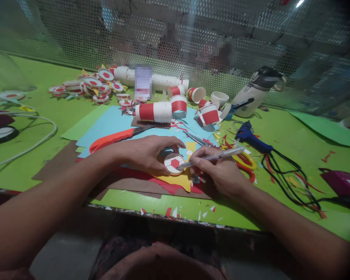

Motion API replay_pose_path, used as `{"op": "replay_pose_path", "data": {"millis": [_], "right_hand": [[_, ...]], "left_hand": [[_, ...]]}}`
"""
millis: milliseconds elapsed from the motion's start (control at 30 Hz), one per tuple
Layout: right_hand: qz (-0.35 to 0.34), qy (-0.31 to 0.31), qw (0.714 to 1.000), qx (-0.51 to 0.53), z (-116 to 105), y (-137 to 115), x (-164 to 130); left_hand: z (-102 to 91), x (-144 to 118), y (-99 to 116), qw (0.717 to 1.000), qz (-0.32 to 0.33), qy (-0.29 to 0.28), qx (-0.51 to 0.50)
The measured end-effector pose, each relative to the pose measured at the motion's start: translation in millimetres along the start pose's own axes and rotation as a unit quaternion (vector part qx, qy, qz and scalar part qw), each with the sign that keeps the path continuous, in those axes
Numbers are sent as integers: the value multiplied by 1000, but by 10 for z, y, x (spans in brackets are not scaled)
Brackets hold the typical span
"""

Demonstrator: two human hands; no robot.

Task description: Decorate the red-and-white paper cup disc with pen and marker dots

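Observation:
My left hand (147,153) curls around a small white paper disc (168,160) with a red hexagon in its middle, thumb and fingers at its edge. Between the fingers of my right hand (212,167) is a clear-barrelled pen (218,154), its tip on the disc beside the red shape. Under the disc lie a yellow paper piece (179,182), red paper and brown sheets (119,184). Scissors with red and yellow handles (246,160) sit just beyond my right hand. An orange-handled cutter or knife (112,140) rests past my left wrist.
Red-and-white paper cups (154,112) lie beyond the blue sheets (105,120). Finished-looking discs (93,82) are heaped at the back left. A blue glue gun (252,138) with a black cord, a bottle (251,93) and a purple object (342,182) stand right. Paper scraps litter the front edge.

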State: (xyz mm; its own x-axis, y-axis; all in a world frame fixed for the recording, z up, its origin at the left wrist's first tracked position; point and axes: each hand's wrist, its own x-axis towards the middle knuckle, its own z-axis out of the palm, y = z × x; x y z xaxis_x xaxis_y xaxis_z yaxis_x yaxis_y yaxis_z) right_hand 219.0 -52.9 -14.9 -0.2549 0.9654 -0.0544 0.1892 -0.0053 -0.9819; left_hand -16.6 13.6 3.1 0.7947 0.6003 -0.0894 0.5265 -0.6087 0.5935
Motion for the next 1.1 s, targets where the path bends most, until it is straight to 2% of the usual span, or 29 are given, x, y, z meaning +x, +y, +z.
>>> {"op": "replay_pose_path", "data": {"millis": [467, 767, 1100], "right_hand": [[10, -2, 1000, -25, 20, -57, 6], [9, 2, 1000, 5, 3, -7, 13], [4, -3, 1000, -24, 12, -57, 0]], "left_hand": [[0, 1, 7, 1000, 4, 1, 2], [-8, 0, 7, 1000, -3, -3, 10], [-1, 12, 2, 1000, 6, 1, 12]]}}
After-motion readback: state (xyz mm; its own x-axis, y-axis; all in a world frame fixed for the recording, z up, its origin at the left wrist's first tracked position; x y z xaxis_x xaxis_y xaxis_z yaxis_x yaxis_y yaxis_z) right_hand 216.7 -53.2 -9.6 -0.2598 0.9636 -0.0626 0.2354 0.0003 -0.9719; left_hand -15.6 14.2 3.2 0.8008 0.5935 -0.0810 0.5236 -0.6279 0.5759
